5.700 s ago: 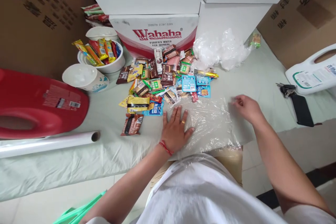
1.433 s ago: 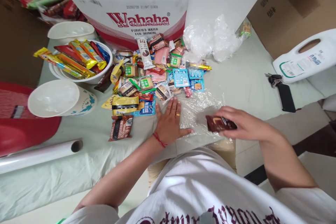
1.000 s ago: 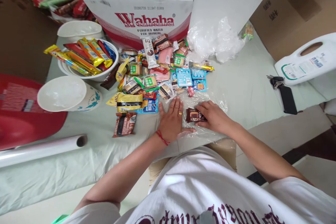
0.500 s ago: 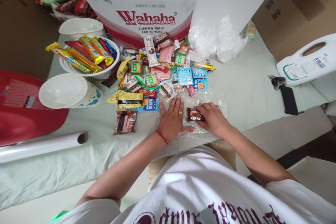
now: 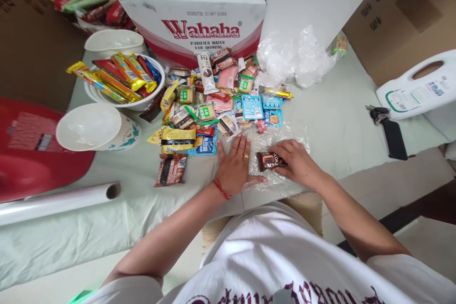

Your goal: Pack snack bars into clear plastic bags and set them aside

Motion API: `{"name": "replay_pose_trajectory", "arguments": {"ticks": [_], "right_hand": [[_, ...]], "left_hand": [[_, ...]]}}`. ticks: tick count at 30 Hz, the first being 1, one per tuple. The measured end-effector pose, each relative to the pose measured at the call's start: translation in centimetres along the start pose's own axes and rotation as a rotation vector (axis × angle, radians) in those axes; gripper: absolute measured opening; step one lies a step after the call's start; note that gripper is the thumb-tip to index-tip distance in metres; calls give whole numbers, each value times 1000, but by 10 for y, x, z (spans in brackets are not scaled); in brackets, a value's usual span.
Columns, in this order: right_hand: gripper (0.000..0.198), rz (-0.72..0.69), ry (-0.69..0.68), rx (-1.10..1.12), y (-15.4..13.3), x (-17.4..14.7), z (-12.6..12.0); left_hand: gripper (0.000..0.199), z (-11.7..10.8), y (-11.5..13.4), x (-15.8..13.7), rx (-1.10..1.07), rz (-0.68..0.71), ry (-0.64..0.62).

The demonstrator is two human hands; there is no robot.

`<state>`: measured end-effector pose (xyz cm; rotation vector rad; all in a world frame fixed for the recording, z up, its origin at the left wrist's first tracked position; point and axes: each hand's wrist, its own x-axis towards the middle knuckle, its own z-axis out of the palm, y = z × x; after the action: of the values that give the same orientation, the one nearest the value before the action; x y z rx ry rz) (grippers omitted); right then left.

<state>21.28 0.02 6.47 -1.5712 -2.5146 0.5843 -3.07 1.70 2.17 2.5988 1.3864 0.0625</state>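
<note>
Here's the left hand (image 5: 233, 166), palm down and fingers fanned wide, flat at the left side of a clear plastic sheet (image 5: 299, 137); how much film lies under that palm, you can't tell. A red string (image 5: 222, 189) circles the wrist, a ring (image 5: 245, 156) sits on one finger, and the thumb points across at the action on the right. And there it is: the right hand (image 5: 297, 164) has its fingers and thumb closed around the right end of a brown COCOA packet (image 5: 265, 161), lying on the sheet, its left end in plain sight just beside that spread left hand!

Right beyond the left fingertips, a crowded snack pile (image 5: 204, 112) covers the tabletop (image 5: 331, 118), running back to the Wahaha box (image 5: 195, 23). On its near left corner, a yellow packet (image 5: 178, 139) sits next to a blue packet (image 5: 205, 145), with a reddish-brown packet (image 5: 171, 170) just in front. Out left, a white bowl (image 5: 149, 99) is loaded with yellow and red sticks, a paper cup (image 5: 124, 135) tilted in front of it. Far right, well apart from both hands: keys (image 5: 377, 113), a black phone (image 5: 394, 138) and a white bottle (image 5: 416, 88).
</note>
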Motion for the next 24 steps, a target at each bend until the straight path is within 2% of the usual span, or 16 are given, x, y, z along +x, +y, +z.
{"name": "replay_pose_trajectory", "arguments": {"ticks": [4, 8, 11, 14, 17, 20, 22, 24], "right_hand": [[50, 1, 5, 6, -2, 0, -1], [49, -22, 1, 8, -2, 0, 2], [56, -27, -9, 30, 0, 1, 1], [63, -63, 0, 104, -1, 12, -12], [46, -92, 57, 124, -13, 45, -35], [30, -136, 42, 19, -45, 101, -49], [25, -193, -2, -112, -77, 144, -47], [22, -305, 27, -240, -113, 188, -36]], "left_hand": [[112, 0, 0, 0, -1, 0, 6], [119, 2, 1, -1, -12, -17, 15], [117, 5, -1, -1, -37, -8, 34], [111, 6, -2, -1, -76, -1, 39], [110, 3, -1, -1, -124, -11, 40], [115, -1, 0, -2, -171, -13, 56], [118, -1, -1, -2, -203, -18, 72], [114, 2, -3, -3, -240, -12, 81]]}}
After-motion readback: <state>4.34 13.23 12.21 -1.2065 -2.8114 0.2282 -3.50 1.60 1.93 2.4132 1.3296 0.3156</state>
